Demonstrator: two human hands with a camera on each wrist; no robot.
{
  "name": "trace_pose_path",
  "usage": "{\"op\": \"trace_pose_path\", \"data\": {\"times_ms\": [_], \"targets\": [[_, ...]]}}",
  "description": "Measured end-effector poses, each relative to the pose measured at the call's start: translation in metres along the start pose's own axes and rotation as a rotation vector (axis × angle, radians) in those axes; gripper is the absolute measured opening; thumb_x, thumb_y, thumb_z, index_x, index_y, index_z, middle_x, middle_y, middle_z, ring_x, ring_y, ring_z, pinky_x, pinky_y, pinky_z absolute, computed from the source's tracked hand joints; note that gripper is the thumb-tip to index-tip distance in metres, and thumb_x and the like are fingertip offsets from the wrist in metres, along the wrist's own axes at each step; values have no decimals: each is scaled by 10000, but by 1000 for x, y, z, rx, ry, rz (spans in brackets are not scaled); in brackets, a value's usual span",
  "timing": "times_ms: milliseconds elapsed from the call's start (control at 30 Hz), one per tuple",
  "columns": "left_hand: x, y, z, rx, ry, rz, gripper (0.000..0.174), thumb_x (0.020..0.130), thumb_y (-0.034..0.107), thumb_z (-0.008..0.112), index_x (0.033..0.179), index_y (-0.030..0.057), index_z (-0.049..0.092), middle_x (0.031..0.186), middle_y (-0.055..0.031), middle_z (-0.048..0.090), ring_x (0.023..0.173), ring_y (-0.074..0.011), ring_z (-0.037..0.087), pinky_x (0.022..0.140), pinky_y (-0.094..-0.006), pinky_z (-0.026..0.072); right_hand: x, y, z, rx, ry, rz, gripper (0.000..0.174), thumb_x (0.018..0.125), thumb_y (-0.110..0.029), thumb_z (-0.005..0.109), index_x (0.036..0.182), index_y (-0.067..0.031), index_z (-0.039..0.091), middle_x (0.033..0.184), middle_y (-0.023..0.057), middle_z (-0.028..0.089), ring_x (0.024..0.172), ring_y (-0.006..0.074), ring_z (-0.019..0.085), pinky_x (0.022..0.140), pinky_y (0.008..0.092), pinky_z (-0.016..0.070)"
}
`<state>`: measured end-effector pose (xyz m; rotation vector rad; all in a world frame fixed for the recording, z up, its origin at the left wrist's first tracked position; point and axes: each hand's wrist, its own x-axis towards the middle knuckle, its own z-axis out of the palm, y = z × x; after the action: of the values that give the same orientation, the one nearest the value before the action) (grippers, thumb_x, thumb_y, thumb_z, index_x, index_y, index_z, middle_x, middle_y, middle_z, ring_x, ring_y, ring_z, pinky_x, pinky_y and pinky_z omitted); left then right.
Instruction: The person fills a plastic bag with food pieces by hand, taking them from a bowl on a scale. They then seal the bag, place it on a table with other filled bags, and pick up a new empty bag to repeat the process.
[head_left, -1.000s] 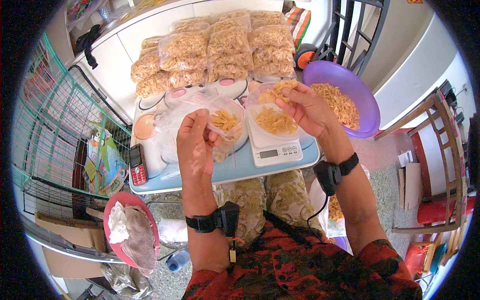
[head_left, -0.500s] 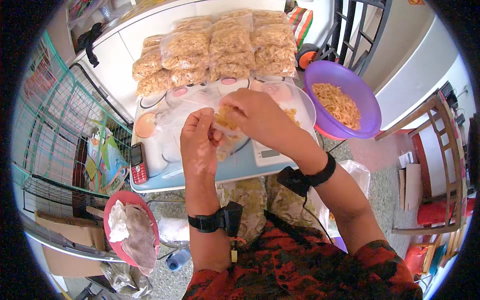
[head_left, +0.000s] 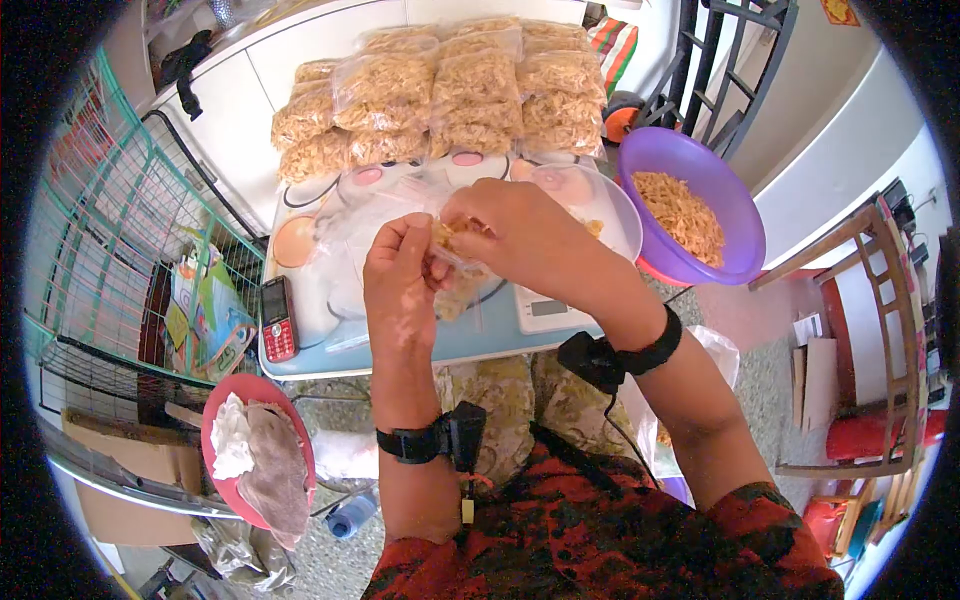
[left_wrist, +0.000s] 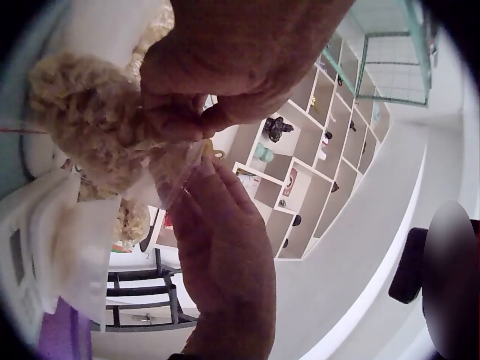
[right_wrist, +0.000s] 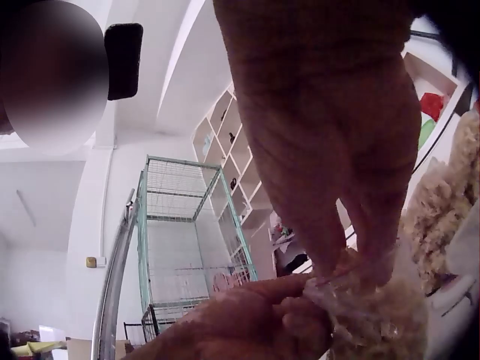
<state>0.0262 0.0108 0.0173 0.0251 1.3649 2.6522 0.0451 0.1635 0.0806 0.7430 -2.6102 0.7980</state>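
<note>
Evidently to keep its mouth accessible, the left hand [head_left: 400, 285] pinches the rim of the clear bag [head_left: 456, 302] between curled fingers and thumb, above the table's near side. The right hand [head_left: 535, 235] bends over that mouth with its fingertips close together, perhaps guiding pale pieces inward; whether they grip anything I cannot tell. The scale [head_left: 555, 322] sits just beside, probably for easy reach.
</note>
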Motion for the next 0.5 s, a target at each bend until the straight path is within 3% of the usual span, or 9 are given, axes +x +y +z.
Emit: {"op": "trace_pose_path", "data": {"times_ms": [133, 233, 333, 500], "targets": [[-4, 2, 5, 79, 12, 26, 158, 912, 195, 623, 935, 44, 581, 681, 1, 539, 522, -70, 446, 466, -226, 367, 3, 17, 30, -162, -60, -13, 137, 807, -151, 611, 770, -20, 598, 802, 151, 615, 757, 349, 602, 668, 439, 478], [-9, 7, 10, 142, 30, 56, 162, 905, 189, 634, 936, 37, 587, 668, 7, 528, 511, -58, 446, 457, -213, 369, 5, 23, 42, -194, 11, -54, 191, 799, -209, 581, 760, -35, 650, 739, 180, 621, 717, 366, 636, 620, 465, 511], [-10, 12, 11, 202, 75, 58, 165, 906, 188, 634, 937, 32, 588, 661, 6, 522, 500, -60, 437, 452, -218, 361, 7, 17, 31, -210, -122, 35, 126, 805, -146, 616, 839, -24, 621, 831, 159, 629, 770, 343, 621, 681, 424, 493], [-5, 9, -1, 147, 104, 89, 173, 911, 202, 630, 930, 36, 585, 646, 11, 499, 501, -70, 425, 454, -229, 347, -1, -4, -6, 55, 2, -12, 225, 821, -140, 614, 1009, -18, 633, 892, 159, 646, 786, 309, 641, 710, 375, 512]]}}
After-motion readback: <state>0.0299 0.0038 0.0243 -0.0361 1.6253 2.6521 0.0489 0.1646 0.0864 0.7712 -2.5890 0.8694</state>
